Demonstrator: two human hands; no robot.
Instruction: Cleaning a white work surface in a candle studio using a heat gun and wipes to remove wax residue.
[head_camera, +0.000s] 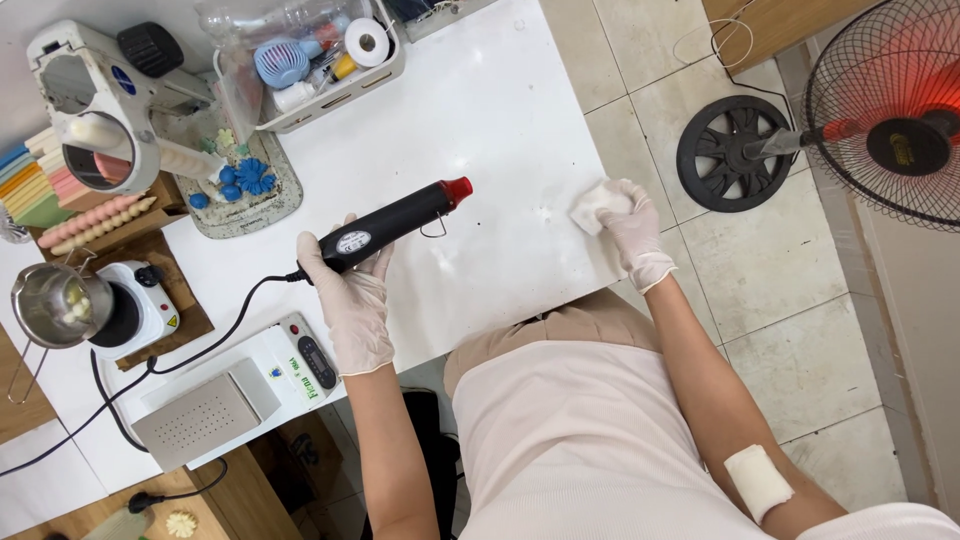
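Seen from above, a white desk (500, 110) with two gloved hands at work. Left hand (350, 290) wrapped closed around the handle of a black heat gun (395, 225), its red nozzle aimed toward the right, an oval white label on the handle just above the fingers, black cord trailing off to the left. Right hand (628, 225) near the desk's right edge, fingers curled over a crumpled white cloth (592, 207), pressing it on the desk surface. Well apart at far left: a small white hot plate (140, 305) with a metal pot (55, 305) beside it. Near the front edge, a white scale (245, 390) bearing a dark display and a small blue sticker. At the back, a white tray (320, 55) crowded with a tape roll and small tools. On the tiled floor at right, a standing fan (885, 110) with a round black base.
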